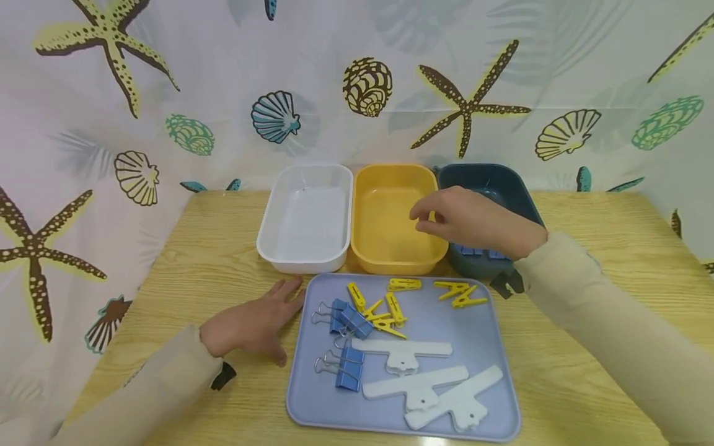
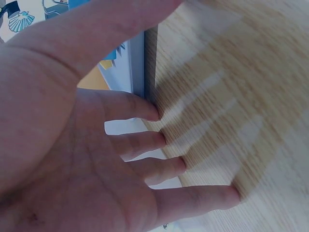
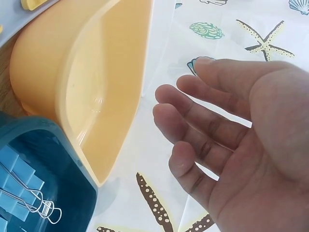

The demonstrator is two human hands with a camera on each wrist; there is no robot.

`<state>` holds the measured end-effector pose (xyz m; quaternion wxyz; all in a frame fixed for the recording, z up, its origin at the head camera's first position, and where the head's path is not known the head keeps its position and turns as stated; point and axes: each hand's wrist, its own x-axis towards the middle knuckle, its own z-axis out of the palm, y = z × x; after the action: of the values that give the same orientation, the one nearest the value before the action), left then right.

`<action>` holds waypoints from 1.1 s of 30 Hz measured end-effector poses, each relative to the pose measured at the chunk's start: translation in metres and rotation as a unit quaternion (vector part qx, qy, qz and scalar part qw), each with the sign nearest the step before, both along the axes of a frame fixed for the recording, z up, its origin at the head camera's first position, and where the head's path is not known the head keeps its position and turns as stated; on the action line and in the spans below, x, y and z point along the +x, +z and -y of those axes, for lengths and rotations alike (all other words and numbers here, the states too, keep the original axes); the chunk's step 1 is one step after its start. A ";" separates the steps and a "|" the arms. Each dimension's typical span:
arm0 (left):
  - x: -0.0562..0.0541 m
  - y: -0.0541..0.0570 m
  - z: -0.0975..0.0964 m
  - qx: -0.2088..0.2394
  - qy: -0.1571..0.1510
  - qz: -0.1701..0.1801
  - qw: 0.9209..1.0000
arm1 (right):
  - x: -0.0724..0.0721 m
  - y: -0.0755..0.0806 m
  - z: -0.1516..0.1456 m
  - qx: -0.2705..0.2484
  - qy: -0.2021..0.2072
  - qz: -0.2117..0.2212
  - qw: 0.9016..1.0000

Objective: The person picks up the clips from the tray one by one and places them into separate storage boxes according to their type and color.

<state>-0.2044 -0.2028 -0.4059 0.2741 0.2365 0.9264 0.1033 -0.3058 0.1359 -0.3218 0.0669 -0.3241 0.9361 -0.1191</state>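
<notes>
My right hand [image 1: 460, 217] hovers over the side between the yellow bin [image 1: 398, 267] and the dark teal bin [image 1: 535, 207], its fingers loosely bent with nothing in them. Blue binder clips [image 3: 17, 186] lie inside the teal bin. Left of the lavender tray [image 1: 301, 396], my left hand [image 1: 253, 325] rests on the table with fingers spread, fingertips at the tray's edge. On the tray are blue binder clips [image 1: 349, 368], several yellow clothespins [image 1: 404, 284], and white wide-bar clips [image 1: 415, 387], the last near the front.
A white bin [image 1: 307, 266] stands left of the yellow one, the three side by side behind the tray. The wooden table [image 1: 206, 248] ends at a hanging cloth [image 1: 223, 74] printed with shells and starfish.
</notes>
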 end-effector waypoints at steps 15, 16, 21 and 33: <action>-0.001 -0.001 0.001 0.004 0.000 0.001 1.000 | 0.009 0.003 0.008 -0.006 0.021 -0.007 1.000; 0.000 -0.001 0.001 0.004 -0.001 0.000 1.000 | 0.010 0.003 0.009 -0.006 0.021 -0.007 1.000; 0.000 0.000 0.001 0.003 -0.002 -0.002 1.000 | 0.014 0.005 0.012 -0.004 0.020 -0.001 1.000; 0.000 0.002 -0.001 -0.001 0.002 0.005 1.000 | 0.018 0.005 0.015 0.005 0.032 0.008 0.999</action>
<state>-0.2042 -0.2020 -0.4035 0.2787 0.2341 0.9256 0.1036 -0.2883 0.1208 -0.3172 0.0801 -0.3523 0.9253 -0.1150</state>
